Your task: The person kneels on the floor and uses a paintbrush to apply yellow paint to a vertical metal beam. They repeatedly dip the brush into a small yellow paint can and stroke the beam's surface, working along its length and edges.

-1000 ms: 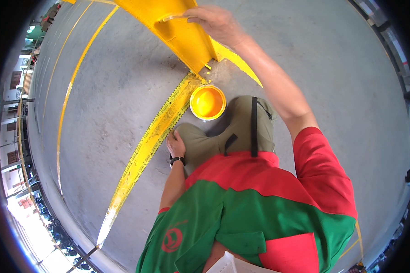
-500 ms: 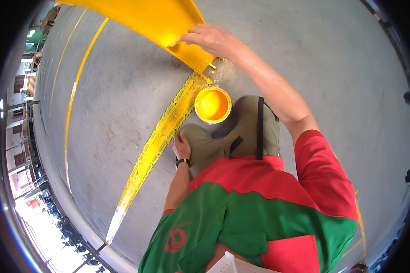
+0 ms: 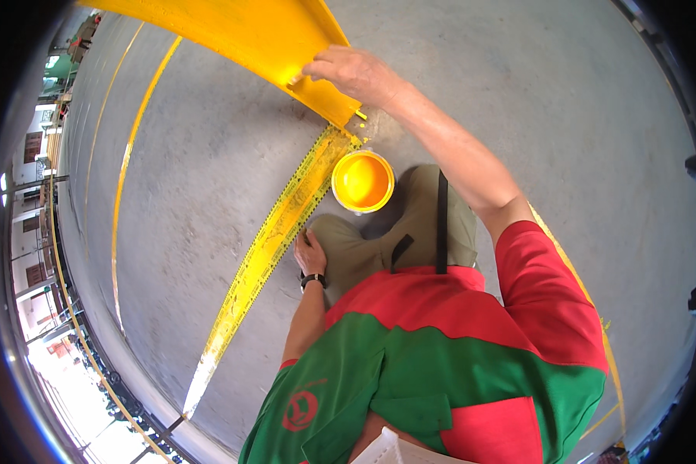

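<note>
My right hand (image 3: 356, 73) reaches forward onto a wide, freshly painted yellow band (image 3: 240, 31) on the concrete floor. Its fingers are closed on a small paintbrush whose yellow tip (image 3: 293, 80) touches the band; the rest of the brush is hidden. An open can of yellow paint (image 3: 362, 182) stands just past my knee, below the band's near end. My left hand (image 3: 311, 254), with a dark wristwatch, lies flat on my knee. Beside it a long yellow patterned strip (image 3: 274, 232) is laid on the floor.
Thin yellow lines (image 3: 124, 178) curve across the grey concrete at the left. Another yellow line (image 3: 572, 271) runs behind my right shoulder. Building fronts and railings show along the far left rim.
My right hand has drawn back along the yellow band toward its near end. The paint can and my left hand stay where they were.
</note>
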`<move>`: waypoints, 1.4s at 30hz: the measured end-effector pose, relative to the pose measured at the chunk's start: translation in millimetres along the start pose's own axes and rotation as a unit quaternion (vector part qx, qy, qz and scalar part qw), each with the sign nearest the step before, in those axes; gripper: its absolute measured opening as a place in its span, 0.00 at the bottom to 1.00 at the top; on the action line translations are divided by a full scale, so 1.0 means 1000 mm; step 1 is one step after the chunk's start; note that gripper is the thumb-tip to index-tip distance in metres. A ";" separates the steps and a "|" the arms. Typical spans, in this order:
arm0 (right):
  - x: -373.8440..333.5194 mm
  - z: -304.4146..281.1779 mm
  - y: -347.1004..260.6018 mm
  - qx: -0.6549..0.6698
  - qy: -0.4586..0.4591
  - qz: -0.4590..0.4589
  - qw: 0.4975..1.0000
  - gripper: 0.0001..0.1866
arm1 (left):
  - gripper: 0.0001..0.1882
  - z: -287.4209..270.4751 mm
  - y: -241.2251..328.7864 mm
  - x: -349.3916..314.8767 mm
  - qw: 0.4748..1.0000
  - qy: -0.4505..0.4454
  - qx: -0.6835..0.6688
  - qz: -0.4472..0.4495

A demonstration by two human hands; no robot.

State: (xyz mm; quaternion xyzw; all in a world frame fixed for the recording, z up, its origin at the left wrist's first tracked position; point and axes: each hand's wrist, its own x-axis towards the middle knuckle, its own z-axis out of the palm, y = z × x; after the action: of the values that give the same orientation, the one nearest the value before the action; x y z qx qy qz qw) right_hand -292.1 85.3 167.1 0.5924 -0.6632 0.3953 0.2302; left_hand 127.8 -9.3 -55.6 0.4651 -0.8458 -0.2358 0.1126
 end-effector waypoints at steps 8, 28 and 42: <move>0.011 -0.052 -0.014 -0.028 0.017 0.038 0.999 0.14 | 0.23 0.001 -0.003 -0.003 1.000 0.006 -0.012 0.005; 0.121 -0.134 -0.045 -0.089 0.033 -0.034 0.995 0.08 | 0.24 -0.003 0.001 -0.006 0.999 0.008 -0.038 -0.005; 0.102 -0.177 -0.102 -0.053 0.121 -0.013 0.991 0.11 | 0.23 -0.003 -0.005 -0.004 0.996 0.046 -0.065 0.037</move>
State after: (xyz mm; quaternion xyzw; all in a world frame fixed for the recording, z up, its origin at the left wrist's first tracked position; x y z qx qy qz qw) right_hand -241.9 166.2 374.9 0.5362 -0.6425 0.4252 0.3449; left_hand 134.6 -9.1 -55.0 0.4358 -0.8393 -0.2641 0.1896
